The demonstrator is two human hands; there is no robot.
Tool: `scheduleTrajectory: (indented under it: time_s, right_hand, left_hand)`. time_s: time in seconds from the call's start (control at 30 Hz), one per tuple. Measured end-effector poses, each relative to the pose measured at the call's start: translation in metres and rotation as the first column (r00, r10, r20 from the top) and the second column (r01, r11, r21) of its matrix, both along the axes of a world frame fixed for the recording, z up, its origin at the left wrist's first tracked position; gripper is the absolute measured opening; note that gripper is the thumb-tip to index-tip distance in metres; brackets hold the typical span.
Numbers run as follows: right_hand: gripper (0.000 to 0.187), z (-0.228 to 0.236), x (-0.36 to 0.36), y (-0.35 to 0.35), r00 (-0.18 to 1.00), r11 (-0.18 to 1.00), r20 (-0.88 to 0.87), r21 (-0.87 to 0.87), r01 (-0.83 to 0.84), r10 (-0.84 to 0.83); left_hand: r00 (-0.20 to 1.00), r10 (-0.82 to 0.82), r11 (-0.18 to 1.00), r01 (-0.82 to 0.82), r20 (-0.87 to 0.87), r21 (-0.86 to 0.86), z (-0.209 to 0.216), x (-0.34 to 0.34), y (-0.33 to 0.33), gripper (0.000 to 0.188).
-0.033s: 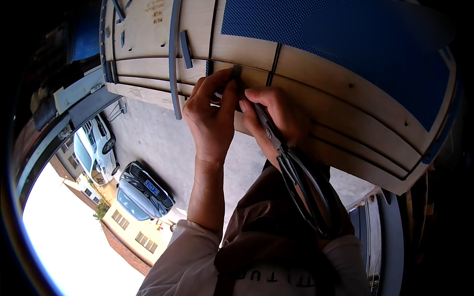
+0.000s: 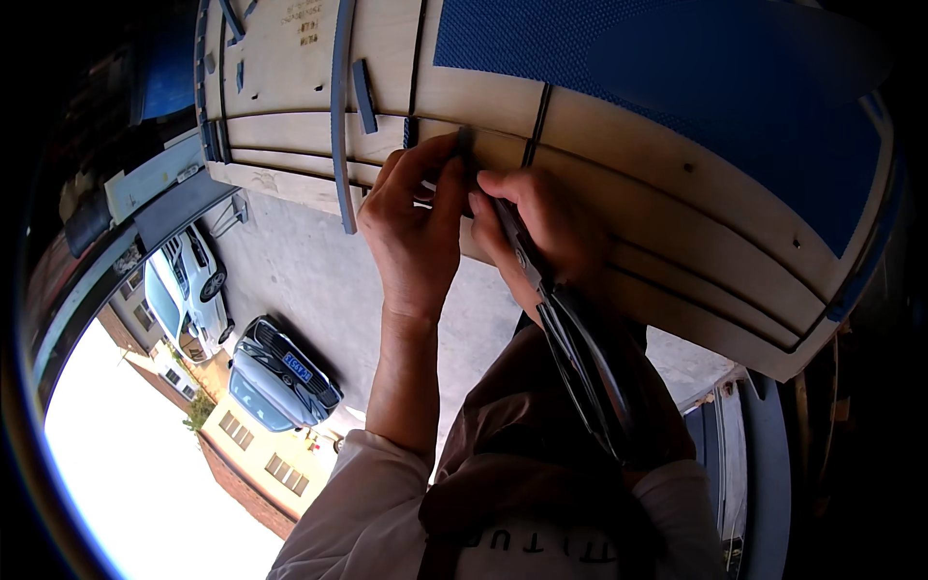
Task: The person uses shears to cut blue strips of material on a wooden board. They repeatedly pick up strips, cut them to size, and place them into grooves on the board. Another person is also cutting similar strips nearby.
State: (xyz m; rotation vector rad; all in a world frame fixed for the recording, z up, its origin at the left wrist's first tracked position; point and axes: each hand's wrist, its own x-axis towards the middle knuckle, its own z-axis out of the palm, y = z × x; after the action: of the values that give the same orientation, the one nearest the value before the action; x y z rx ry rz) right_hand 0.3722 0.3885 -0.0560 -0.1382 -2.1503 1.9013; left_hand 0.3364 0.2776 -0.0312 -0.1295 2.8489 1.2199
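Observation:
My left hand (image 2: 411, 203) pinches a small dark grey strip (image 2: 465, 140) between thumb and forefinger, just over the wooden board (image 2: 638, 174). Close beside it, my right hand (image 2: 551, 222) is closed around a pair of dark scissors (image 2: 523, 259). Their handles (image 2: 585, 377) point back toward my body, and my fingers hide most of the blades. The two hands' fingertips nearly meet at the strip. Thin black lines (image 2: 539, 111), straight and curved, run across the board.
A long grey strip (image 2: 341, 116) lies across the board's left part and overhangs its near edge. A short grey piece (image 2: 364, 97) rests beside it. Blue textured sheet (image 2: 522, 43) covers the far right. Beyond are concrete floor (image 2: 290, 261) and two parked cars, one dark-fronted (image 2: 285, 372), one white (image 2: 184, 285).
The scissors' handles have come closer together and shifted slightly left. My left hand and the strip stay almost in place.

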Motion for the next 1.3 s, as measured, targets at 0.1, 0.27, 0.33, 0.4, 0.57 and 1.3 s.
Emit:
scheduleTrajectory:
  time_s: [0.1,0.27,0.33,0.4,0.57,1.3]
  right_hand:
    - [0.024,0.002,-0.003,0.001,1.000,0.999,-0.010,-0.038,-0.028,0.028]
    - [0.025,0.005,0.010,-0.001,0.996,0.998,0.066,-0.016,0.062,-0.061]
    - [0.027,0.011,0.012,0.001,0.995,0.997,0.070,0.025,0.075,-0.076]
    - [0.027,0.008,0.012,-0.002,0.995,0.996,0.044,0.010,0.085,-0.085]
    - [0.026,0.005,0.009,-0.006,0.996,0.997,0.034,0.010,0.079,-0.080]
    - [0.022,0.009,0.028,-0.011,0.990,0.991,0.054,-0.006,0.131,-0.131]
  left_hand:
    - [0.999,-0.021,1.000,0.021,0.048,-0.006,0.005,-0.001,-0.003,0.020]
    - [0.995,-0.062,0.995,0.056,0.072,0.088,0.005,0.001,-0.016,0.021]
    - [0.994,-0.072,0.994,0.065,0.077,0.093,0.004,0.001,-0.017,0.021]
    - [0.995,-0.049,0.991,0.037,0.092,0.128,0.002,0.002,-0.017,0.021]
    - [0.994,-0.046,0.994,0.036,0.103,0.102,0.003,0.000,-0.015,0.020]
    - [0.988,-0.105,0.994,0.108,0.112,-0.018,0.009,0.008,-0.026,0.020]
